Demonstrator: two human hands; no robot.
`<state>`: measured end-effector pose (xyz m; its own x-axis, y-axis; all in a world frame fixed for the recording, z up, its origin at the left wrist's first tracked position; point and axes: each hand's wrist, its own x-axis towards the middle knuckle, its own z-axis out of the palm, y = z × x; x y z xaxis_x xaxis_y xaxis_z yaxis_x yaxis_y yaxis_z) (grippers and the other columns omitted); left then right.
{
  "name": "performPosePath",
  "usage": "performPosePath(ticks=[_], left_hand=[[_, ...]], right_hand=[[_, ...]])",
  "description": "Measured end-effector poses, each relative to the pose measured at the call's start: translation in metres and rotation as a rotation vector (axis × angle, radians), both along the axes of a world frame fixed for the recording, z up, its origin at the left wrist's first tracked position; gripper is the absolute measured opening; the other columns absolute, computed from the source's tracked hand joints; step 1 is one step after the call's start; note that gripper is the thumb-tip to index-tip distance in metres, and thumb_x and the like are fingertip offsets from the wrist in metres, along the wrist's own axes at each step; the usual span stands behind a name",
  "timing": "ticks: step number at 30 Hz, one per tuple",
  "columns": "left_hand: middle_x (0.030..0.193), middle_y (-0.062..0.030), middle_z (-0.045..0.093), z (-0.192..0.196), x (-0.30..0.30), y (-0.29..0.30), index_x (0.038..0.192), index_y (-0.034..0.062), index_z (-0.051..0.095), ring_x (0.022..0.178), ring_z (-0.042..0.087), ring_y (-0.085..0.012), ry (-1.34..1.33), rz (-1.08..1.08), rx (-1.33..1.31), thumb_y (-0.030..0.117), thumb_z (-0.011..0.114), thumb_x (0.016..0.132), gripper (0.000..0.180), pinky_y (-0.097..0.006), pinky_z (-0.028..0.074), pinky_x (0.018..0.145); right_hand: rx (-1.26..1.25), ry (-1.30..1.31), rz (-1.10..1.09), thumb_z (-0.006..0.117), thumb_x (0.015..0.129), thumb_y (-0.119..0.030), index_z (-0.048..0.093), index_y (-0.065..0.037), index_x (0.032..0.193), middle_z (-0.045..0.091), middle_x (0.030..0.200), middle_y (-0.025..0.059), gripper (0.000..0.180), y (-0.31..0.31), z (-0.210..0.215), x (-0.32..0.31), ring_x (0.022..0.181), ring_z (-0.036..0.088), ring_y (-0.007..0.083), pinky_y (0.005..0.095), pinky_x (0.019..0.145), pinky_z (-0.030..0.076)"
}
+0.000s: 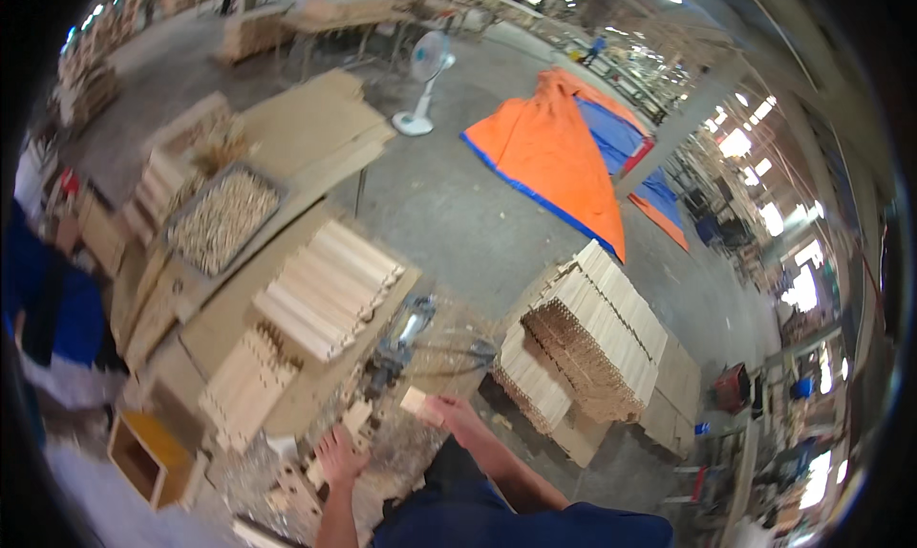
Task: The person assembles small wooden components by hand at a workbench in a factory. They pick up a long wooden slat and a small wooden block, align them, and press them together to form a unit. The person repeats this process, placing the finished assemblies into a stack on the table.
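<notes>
A small, pale, flat piece of wood [415,401] is pinched in the fingers of my right hand [451,418], just above the cluttered work surface. My left hand [340,456] rests to the left, fingers forward and slightly apart, beside a light wooden block [357,417]. Whether it touches the small wood pieces under its edge, I cannot tell. A wooden block with holes [298,489] lies close to my left wrist. Beyond my hands stands a dark metal tool or fixture [390,357], its details blurred, with wood dust and scraps around it.
Rows of pale wooden strips [330,285] lie left of the fixture; a tall stack of strips [602,333] stands right. Farther left are a tray of dowels [224,218], an open wooden box [151,457] and a person in blue [62,295]. Beyond stand a fan [427,80] and orange tarp [554,156].
</notes>
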<state>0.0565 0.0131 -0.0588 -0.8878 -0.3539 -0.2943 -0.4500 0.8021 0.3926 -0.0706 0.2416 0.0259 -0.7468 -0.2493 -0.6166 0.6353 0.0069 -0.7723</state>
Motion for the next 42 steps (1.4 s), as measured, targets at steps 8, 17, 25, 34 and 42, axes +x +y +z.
performPosePath(ticks=[8, 17, 25, 34, 42], left_hand=[[0.116, -0.0170, 0.054, 0.010, -0.019, -0.011, 0.137, 0.0031, 0.039, 0.109, 0.051, -0.0341, 0.060, -0.082, -0.173, 0.057, 0.078, 0.061, 0.101, -0.047, 0.036, 0.098], [0.116, -0.0170, 0.053, 0.010, -0.016, -0.012, 0.138, 0.0040, 0.039, 0.112, 0.049, -0.0332, 0.015, -0.072, -0.185, 0.055, 0.079, 0.059, 0.102, -0.047, 0.036, 0.098], [0.117, -0.0183, 0.054, 0.014, -0.017, -0.006, 0.137, 0.0022, 0.040, 0.113, 0.049, -0.0350, 0.211, -0.097, -0.251, 0.056, 0.079, 0.057, 0.103, -0.050, 0.036, 0.098], [0.124, -0.0195, 0.051, 0.016, -0.013, -0.012, 0.140, 0.0039, 0.038, 0.120, 0.045, -0.0364, 0.024, -0.042, -0.109, 0.055, 0.080, 0.057, 0.106, -0.050, 0.031, 0.105], [0.122, -0.0201, 0.052, 0.020, -0.016, -0.006, 0.138, 0.0035, 0.039, 0.120, 0.045, -0.0361, 0.057, -0.051, -0.151, 0.056, 0.082, 0.055, 0.107, -0.050, 0.033, 0.104]], right_hand=[[-0.060, 0.054, 0.049, 0.060, 0.100, -0.031, 0.069, 0.000, 0.108, 0.068, 0.092, 0.0022, 0.033, -0.041, 0.003, -0.023, 0.081, 0.063, 0.0096, 0.0252, 0.071, 0.048], [0.021, 0.035, 0.024, 0.058, 0.101, -0.035, 0.071, -0.007, 0.106, 0.066, 0.088, -0.0029, 0.031, -0.049, 0.017, -0.011, 0.073, 0.055, 0.0054, 0.0233, 0.064, 0.041], [-0.008, 0.056, 0.098, 0.057, 0.102, -0.035, 0.070, -0.008, 0.105, 0.066, 0.087, -0.0032, 0.030, -0.049, 0.018, -0.010, 0.074, 0.056, 0.0051, 0.0236, 0.064, 0.044], [-0.033, 0.042, 0.061, 0.058, 0.101, -0.035, 0.069, -0.007, 0.108, 0.066, 0.088, -0.0028, 0.031, -0.046, 0.030, -0.012, 0.074, 0.057, 0.0058, 0.0236, 0.066, 0.045], [0.008, 0.060, 0.050, 0.057, 0.101, -0.036, 0.070, -0.007, 0.101, 0.065, 0.084, -0.0024, 0.032, -0.042, 0.021, -0.009, 0.071, 0.054, 0.0068, 0.0267, 0.061, 0.042]])
